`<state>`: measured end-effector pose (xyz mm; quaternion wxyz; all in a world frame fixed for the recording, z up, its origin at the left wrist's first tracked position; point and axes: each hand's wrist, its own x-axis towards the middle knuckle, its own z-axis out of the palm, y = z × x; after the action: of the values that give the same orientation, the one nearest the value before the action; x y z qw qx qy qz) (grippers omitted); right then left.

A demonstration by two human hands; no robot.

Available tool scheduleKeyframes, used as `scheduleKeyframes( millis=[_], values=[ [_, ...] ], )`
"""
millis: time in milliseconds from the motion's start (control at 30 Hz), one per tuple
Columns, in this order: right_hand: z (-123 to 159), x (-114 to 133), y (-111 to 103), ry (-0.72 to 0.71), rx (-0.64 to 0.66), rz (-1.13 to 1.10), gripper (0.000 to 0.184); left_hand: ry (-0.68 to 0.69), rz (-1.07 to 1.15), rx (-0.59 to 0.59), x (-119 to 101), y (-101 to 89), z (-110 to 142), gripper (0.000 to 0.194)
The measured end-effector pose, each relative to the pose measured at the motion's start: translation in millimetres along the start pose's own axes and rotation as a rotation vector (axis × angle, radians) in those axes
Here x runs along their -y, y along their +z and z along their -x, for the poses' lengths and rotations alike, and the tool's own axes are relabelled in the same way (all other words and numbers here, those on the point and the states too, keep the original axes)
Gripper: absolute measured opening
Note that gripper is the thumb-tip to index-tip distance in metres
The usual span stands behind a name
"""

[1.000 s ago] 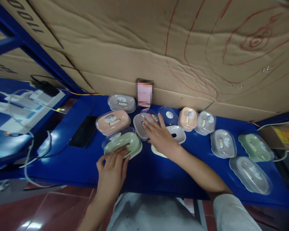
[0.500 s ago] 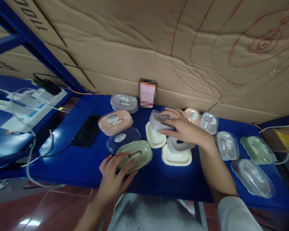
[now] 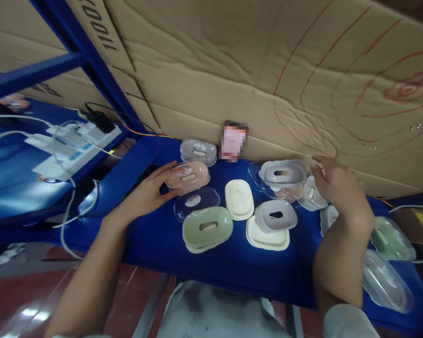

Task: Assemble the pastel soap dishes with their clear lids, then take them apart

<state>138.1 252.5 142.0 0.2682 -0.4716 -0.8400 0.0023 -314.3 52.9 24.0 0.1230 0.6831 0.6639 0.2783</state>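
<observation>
My left hand (image 3: 158, 188) has its fingers and thumb round the left end of a pink soap dish (image 3: 199, 177) with a clear lid. In front of that dish lie a loose clear lid (image 3: 207, 197) and a green soap dish tray (image 3: 222, 227) stacked on a pale base. My right hand (image 3: 338, 185) holds nothing, fingers apart, over the edge of a lidded grey soap dish (image 3: 310, 195). Beside it, a grey slotted tray (image 3: 264, 173) rests on clear lids and a pink piece. A cream tray (image 3: 238, 199) and another grey tray (image 3: 287, 218) on a cream base (image 3: 268, 241) occupy the middle.
At the back left stands a lidded grey dish (image 3: 207, 155), near a small upright blurred picture (image 3: 233, 142). Lidded green (image 3: 395, 239) and clear (image 3: 387, 281) dishes are at the right. A power strip (image 3: 77, 150) with cables lies left; cardboard (image 3: 204, 70) walls the back.
The grey tray in my right hand was put down at the back, and that hand moved right. My left hand left the green tray and took hold of the pink soap dish. The view shifted.
</observation>
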Motion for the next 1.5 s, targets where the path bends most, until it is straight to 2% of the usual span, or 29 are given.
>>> scheduleKeyframes(
  millis=[33,100,133,200,233,300,367,400,467,533,633,733,800,1000,1067,1133,1233,1333,1400,1500],
  values=[
    [1,13,3,-0.017,-0.037,0.065,0.035,-0.030,0.040,-0.026,-1,1.6,2,0.066],
    [0,51,19,-0.173,0.042,0.052,0.034,-0.106,0.118,-0.085,-4,2.6,7,0.065],
    [-1,73,33,-0.311,0.120,-0.034,0.034,-0.147,0.136,-0.120,-6,1.6,10,0.064],
    [-5,116,69,-0.634,0.394,-0.216,0.041,-0.203,0.107,-0.217,-9,-3.7,17,0.060],
    [-7,135,90,-0.718,0.478,-0.254,0.047,-0.212,0.064,-0.276,-11,-7.7,21,0.056],
    [-11,164,132,-0.810,0.548,-0.271,0.061,-0.201,-0.024,-0.381,-17,-16.2,34,0.048],
    [-16,181,165,-0.855,0.585,-0.218,0.071,-0.189,-0.083,-0.428,-23,-21.5,52,0.043],
    [-18,186,176,-0.876,0.605,-0.189,0.071,-0.193,-0.103,-0.431,-27,-21.5,62,0.044],
    [-22,189,188,-0.920,0.643,-0.148,0.060,-0.208,-0.135,-0.448,-36,-14.6,83,0.047],
    [-27,190,187,-0.948,0.649,-0.138,0.046,-0.226,-0.133,-0.470,-48,0.6,101,0.050],
    [-35,190,174,-0.925,0.640,-0.143,0.037,-0.305,-0.086,-0.474,-67,30.5,118,0.051],
    [-42,192,163,-0.866,0.678,-0.168,0.037,-0.385,-0.023,-0.519,-82,54.6,120,0.051],
    [-43,193,161,-0.836,0.713,-0.174,0.038,-0.401,-0.007,-0.551,-86,63.0,117,0.050],
    [-46,191,151,-0.802,0.798,-0.189,0.037,-0.412,-0.007,-0.512,-84,66.2,113,0.050],
    [-56,193,145,-0.793,0.778,-0.196,0.037,-0.392,-0.025,-0.494,-83,67.6,114,0.052],
    [-70,197,144,-0.757,0.702,-0.184,0.043,-0.366,-0.053,-0.476,-82,69.6,114,0.055],
    [-87,207,160,-0.684,0.554,-0.050,0.042,-0.351,-0.066,-0.464,-81,71.7,113,0.054],
    [-95,216,182,-0.622,0.555,0.157,0.065,-0.349,-0.054,-0.487,-81,71.6,113,0.049],
    [-97,220,189,-0.621,0.590,0.195,0.059,-0.346,-0.054,-0.498,-81,71.1,113,0.045],
    [-101,224,178,-0.671,0.547,0.168,0.046,-0.337,-0.062,-0.511,-81,71.4,113,0.040]
  ],
)
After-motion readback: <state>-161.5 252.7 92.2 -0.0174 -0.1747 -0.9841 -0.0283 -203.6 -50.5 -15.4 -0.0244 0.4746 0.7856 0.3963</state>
